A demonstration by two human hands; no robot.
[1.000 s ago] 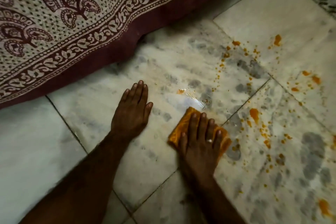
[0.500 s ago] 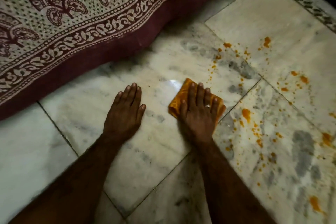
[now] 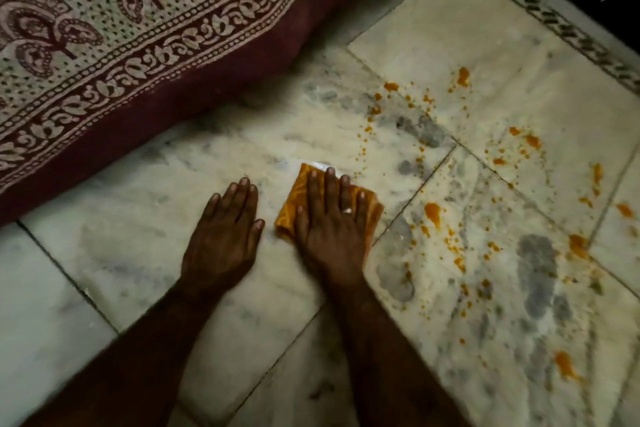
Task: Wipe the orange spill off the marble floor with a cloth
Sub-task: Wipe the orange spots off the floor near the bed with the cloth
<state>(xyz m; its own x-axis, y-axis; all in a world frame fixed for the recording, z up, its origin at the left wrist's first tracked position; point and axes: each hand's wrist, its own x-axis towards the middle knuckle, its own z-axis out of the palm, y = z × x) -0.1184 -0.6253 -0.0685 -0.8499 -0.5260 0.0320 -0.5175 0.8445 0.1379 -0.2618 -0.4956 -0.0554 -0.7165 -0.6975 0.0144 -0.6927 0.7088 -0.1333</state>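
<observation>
Two hands lie flat on the marble floor [image 3: 138, 253]. Our right hand [image 3: 329, 229] presses the cloth [image 3: 294, 191] with straight fingers to rub; our left hand [image 3: 225, 236], empty, props us. The orange spill [image 3: 433, 211] lies just right.

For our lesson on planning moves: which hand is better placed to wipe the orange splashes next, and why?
The right hand. It presses flat on the cloth, and the orange splashes lie to its right. The left hand rests on bare floor, farther from them.
</observation>
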